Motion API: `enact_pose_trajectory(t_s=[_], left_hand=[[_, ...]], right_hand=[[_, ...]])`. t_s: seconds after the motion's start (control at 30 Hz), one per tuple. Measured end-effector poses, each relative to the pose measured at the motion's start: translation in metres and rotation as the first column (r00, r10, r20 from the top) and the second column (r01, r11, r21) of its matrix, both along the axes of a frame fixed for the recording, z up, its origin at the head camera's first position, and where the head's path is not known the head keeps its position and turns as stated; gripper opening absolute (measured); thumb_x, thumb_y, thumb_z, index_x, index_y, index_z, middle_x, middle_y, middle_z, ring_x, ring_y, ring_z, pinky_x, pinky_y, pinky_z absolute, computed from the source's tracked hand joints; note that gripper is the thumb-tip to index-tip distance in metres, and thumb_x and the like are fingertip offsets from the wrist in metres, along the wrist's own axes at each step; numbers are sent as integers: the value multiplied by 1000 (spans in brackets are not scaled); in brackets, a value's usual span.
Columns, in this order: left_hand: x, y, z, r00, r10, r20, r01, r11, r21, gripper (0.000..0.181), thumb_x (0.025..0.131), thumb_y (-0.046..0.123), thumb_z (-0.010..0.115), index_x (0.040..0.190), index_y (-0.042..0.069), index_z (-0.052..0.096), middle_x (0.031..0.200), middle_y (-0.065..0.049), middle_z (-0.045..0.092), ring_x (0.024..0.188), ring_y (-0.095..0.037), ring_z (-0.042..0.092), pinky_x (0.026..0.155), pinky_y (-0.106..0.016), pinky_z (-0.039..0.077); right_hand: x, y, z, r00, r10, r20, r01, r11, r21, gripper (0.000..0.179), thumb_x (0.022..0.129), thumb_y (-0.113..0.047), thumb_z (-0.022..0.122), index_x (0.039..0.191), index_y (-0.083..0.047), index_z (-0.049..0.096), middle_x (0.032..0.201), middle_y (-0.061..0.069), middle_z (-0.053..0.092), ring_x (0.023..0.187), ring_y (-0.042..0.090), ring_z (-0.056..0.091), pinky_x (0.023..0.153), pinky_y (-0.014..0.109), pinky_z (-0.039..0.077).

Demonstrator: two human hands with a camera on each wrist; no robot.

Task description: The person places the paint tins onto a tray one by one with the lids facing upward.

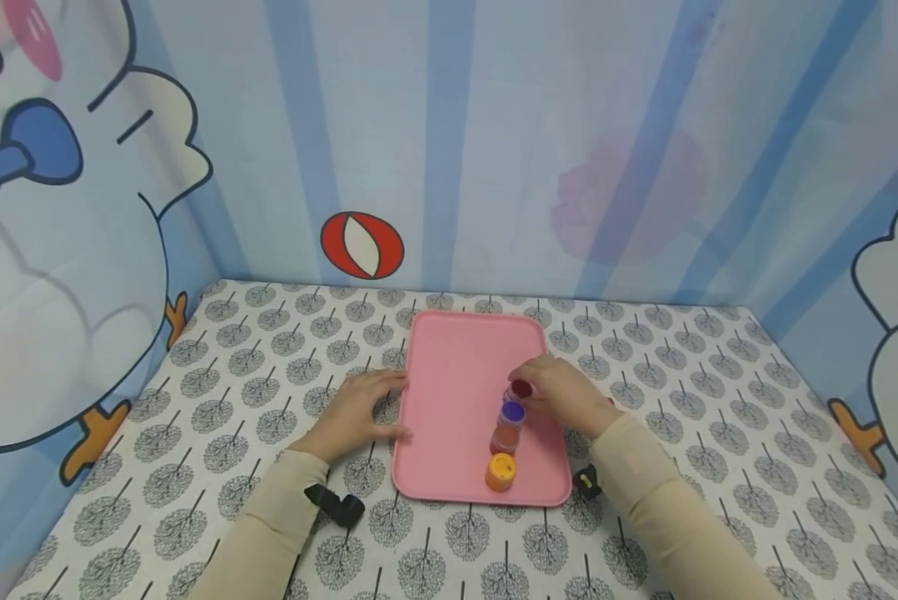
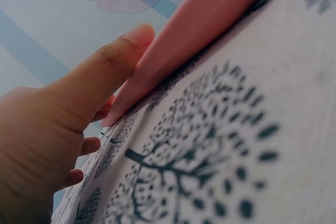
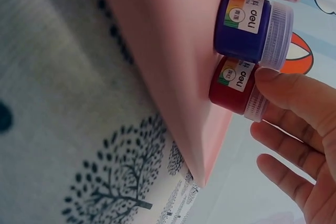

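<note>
A pink tray (image 1: 456, 358) lies on the tablecloth with a row of small paint jars along its right half. My right hand (image 1: 569, 396) pinches the clear ribbed lid of the dark red paint jar (image 3: 223, 95), thumb on the near side and fingers behind. This jar is at the far end of the row. Right beside it stands the blue-violet paint jar (image 3: 239, 40), then a reddish-brown jar (image 1: 505, 440), then an orange-yellow jar (image 1: 501, 472) nearest me. At the tray's left edge my left hand (image 1: 353, 412) is spread, its thumb and fingertips at the rim.
The tablecloth (image 1: 217, 450) has a printed tree pattern. Behind the table hangs a striped blue curtain (image 1: 509, 167) with cartoon figures. A black device (image 1: 336, 506) sits at the left wrist, and a small black piece (image 1: 587, 482) shows by the tray's right edge.
</note>
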State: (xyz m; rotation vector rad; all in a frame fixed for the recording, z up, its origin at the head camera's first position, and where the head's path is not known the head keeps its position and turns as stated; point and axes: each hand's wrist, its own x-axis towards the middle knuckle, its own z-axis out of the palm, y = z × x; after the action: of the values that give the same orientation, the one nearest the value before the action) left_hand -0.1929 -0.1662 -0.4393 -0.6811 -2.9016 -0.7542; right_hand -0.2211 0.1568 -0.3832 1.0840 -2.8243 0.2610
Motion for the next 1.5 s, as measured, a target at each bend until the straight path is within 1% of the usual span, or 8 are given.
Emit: enact_pose_trajectory(t_s=[0.23,0.4,0.67,0.8,1.0,1.13,1.3,1.5], left_hand=[[0,1,-1,1000,-3,-2,3,1000,1,84,70,52,78,139,13,50,149,-4,46,139,-31,39,119,-55,23],[2,2,0,1000,-3,8,3,1000,13,83,70,50,78,139,13,50,150,-4,45,139,-31,39,119,-55,23],[2,2,0,1000,-5,1,5,1000,9,84,70,51,78,139,13,50,149,-5,46,139,-32,39,119,-56,23],[2,1,-1,1000,1,-5,-1,1000,12,84,70,52,78,138,13,51,149,-5,46,139,-32,39,118,-56,24],[-1,0,0,1000,-5,-8,6,1000,10,83,69,52,78,138,13,51,149,-5,46,138,-32,40,118,-56,24],[-2,-1,-1,1000,2,2,-2,1000,2,84,69,53,78,139,14,51,149,-4,46,139,-31,39,119,-55,23],[-2,-1,-1,1000,-9,-8,9,1000,11,84,69,53,78,138,13,51,149,-5,46,139,-32,40,118,-56,24],[0,0,-1,1000,-10,-20,10,1000,15,83,70,52,78,138,13,51,149,-4,47,138,-32,41,118,-56,25]], right_hand=[[0,0,-2,1000,3,14,-3,1000,-9,29,83,-14,72,111,-6,68,104,5,72,99,21,66,93,37,55],[1,1,-2,999,-15,43,15,1000,-2,30,84,-14,71,113,-7,68,109,7,71,102,23,66,94,39,55],[2,2,-1,998,-29,52,29,1000,7,32,84,-14,71,115,-7,67,110,7,71,102,23,66,93,38,55],[2,2,1,998,-32,52,31,999,6,33,85,-17,71,116,-8,66,110,7,70,102,23,66,94,39,55],[5,4,6,996,-64,66,63,998,13,38,85,-20,71,120,-8,64,119,9,68,110,26,64,99,43,52],[6,6,9,995,-68,75,68,998,3,38,85,-21,71,121,-9,64,122,10,67,113,28,62,101,45,50],[9,10,13,994,-71,77,73,997,-22,40,86,-21,70,123,-9,62,123,12,66,114,30,62,102,47,50],[12,15,17,994,-89,59,89,996,-2,44,83,-18,73,124,-8,61,123,12,65,113,31,62,100,49,50]])
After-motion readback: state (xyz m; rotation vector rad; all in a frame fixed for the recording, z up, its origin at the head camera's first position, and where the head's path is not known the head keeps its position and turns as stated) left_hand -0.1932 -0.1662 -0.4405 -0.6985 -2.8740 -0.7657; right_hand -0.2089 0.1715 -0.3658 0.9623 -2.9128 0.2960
